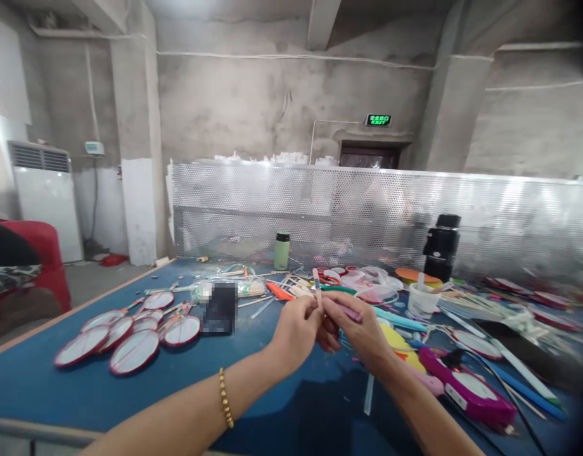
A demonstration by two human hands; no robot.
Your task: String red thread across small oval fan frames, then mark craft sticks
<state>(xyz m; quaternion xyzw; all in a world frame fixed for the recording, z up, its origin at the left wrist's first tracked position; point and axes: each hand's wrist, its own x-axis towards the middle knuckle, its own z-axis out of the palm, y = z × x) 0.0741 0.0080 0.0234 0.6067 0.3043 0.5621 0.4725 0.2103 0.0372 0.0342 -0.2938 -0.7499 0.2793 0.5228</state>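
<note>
In front of me, over the blue table, my two hands meet. My left hand is closed in a pinch around the lower part of a thin stick with a pink tip, which points upward. My right hand is closed around a slim purple-handled tool lying across its fingers. Its working end is hidden by the fingertips, next to the stick. Several round white discs with red rims are piled on the left, away from both hands.
A dark rectangular object, partly pixelated, lies beside the discs. Behind stand a green bottle and a black flask. To the right are a white cup, a purple power strip with cables, and loose sticks. A perforated metal screen closes the back.
</note>
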